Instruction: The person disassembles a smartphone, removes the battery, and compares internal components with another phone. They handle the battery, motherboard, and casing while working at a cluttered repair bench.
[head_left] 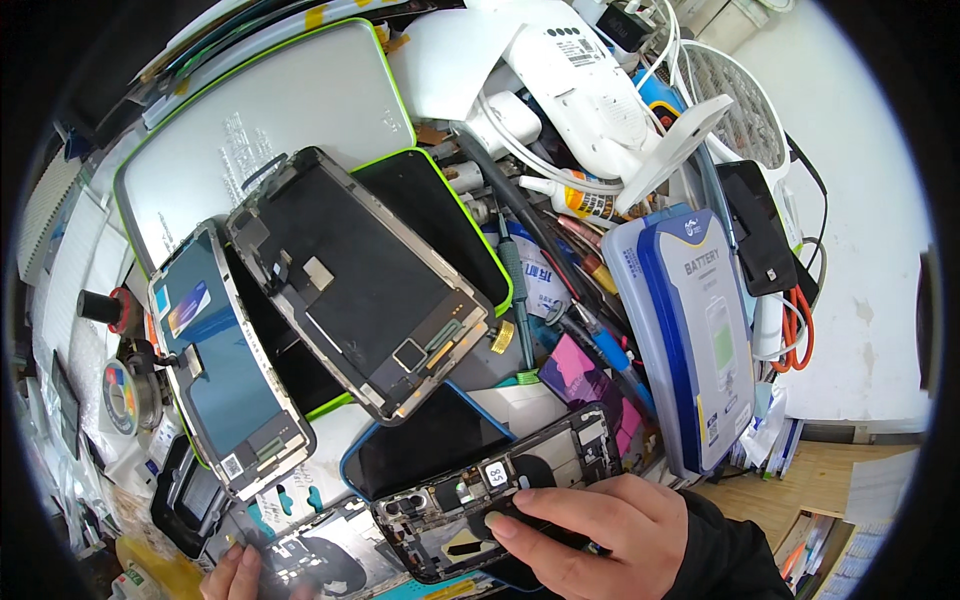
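An opened phone lies tilted at the bottom centre, its inner parts and a small white numbered label showing. My right hand reaches over it from the right, its fingers curled over the near side and two fingertips close together on the inner parts. To its left is a silvery phone inner plate with a dark round patch, partly behind the opened phone. At that plate's left end, my left hand shows only its closed fingertips, pinching the edge; the rest is cut off by the lower rim.
Two detached phone screens rest on green-edged tablets or panels. A blue-edged phone is behind the opened one. Screwdrivers, a blue-and-white battery box, a white device and cables crowd the right.
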